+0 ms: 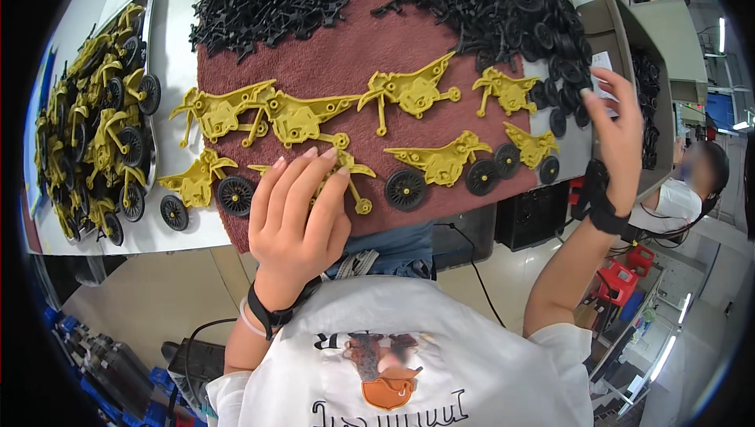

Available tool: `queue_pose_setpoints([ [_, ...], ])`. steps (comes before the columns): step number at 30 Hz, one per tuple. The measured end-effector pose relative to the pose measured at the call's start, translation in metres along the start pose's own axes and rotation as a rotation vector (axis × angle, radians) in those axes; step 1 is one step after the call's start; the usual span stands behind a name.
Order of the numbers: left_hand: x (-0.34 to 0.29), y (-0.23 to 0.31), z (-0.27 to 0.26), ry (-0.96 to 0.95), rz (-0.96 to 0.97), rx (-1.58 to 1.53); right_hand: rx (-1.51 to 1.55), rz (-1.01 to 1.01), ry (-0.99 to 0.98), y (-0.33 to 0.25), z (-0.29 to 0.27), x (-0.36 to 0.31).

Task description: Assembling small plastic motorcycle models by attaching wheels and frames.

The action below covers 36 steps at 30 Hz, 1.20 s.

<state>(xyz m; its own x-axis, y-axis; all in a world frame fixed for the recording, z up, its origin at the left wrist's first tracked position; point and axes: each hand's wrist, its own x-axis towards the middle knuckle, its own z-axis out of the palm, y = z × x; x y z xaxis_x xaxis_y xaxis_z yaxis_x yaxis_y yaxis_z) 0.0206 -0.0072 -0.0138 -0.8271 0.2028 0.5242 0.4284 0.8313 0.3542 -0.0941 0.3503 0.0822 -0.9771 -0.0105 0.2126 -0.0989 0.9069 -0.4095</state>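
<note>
My left hand lies over a yellow toy motorcycle body in the front row, its fingers stretched across the piece. The thumb side partly covers it. Out to the right, my right hand is beside the heap of black toy wheels, thumb and forefinger apart, nothing visible between them. More yellow bodies form two rows, among them one in the back row without wheels. A front-row body has a black wheel at one end and another at the other.
A metal tray heaped with wheeled yellow bodies stands at left. Small black parts and more black pieces are piled on the reddish-brown cloth. A grey bin borders the right side. Another person is beyond it.
</note>
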Motion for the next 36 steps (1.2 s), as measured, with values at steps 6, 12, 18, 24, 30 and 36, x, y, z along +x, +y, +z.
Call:
queue_pose_setpoints([
  [6, 0.002, 0.002, 0.002, 0.004, 0.010, 0.003, -0.029, -0.224, -0.314, 0.005, 0.022, 0.006],
  [12, 0.000, 0.001, 0.001, -0.004, 0.009, 0.021, 0.023, -0.126, -0.333, 0.006, 0.027, 0.010],
  [18, 0.001, 0.000, 0.004, 0.011, 0.010, 0.009, 0.025, -0.162, -0.308, 0.013, 0.028, 0.010],
  [24, -0.001, -0.001, 0.005, 0.067, 0.018, 0.051, 0.030, -0.184, -0.276, 0.013, 0.030, 0.010],
  [30, -0.003, -0.002, 0.005, 0.072, 0.028, 0.034, 0.024, -0.202, -0.265, 0.014, 0.029, 0.012],
  [36, -0.004, 0.000, 0.004, 0.090, 0.023, 0.046, 0.057, -0.223, -0.317, 0.018, 0.029, 0.018],
])
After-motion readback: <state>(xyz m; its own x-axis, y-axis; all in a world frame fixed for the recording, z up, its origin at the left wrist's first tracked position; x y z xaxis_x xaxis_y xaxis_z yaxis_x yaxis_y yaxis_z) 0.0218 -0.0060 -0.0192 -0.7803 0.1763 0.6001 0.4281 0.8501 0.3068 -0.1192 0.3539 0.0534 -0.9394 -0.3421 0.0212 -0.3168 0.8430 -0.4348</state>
